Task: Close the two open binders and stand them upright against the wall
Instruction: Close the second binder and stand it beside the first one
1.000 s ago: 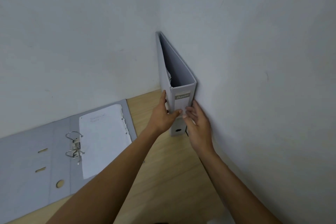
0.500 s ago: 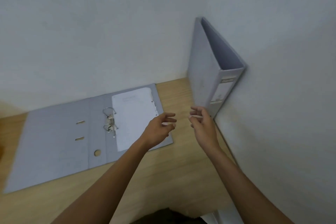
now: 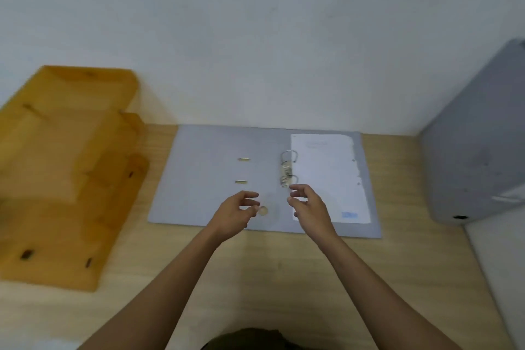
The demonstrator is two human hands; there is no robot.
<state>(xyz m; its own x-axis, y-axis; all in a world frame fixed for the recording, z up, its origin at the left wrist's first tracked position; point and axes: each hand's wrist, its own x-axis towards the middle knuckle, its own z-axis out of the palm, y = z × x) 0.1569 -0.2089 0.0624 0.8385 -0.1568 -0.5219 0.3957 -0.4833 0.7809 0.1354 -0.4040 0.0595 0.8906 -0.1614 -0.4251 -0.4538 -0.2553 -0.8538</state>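
A grey binder (image 3: 210,179) lies open and flat on the wooden desk against the back wall, its metal rings (image 3: 288,169) in the middle and a white sheet (image 3: 329,176) on its right half. A second grey binder (image 3: 474,156) stands closed and upright in the right corner, against the side wall. My left hand (image 3: 235,214) hovers over the open binder's spine near its front edge, fingers apart and holding nothing. My right hand (image 3: 309,207) hovers just right of the rings, over the sheet's lower left corner, also with spread fingers.
An orange-brown wooden tiered tray rack (image 3: 65,167) sits on the desk (image 3: 270,270) at the left, close to the open binder's left cover. White walls close off the back and the right side.
Both hands let go of the upright binder in the corner and moved left over the open binder. The view swung left, bringing the wooden rack into sight.
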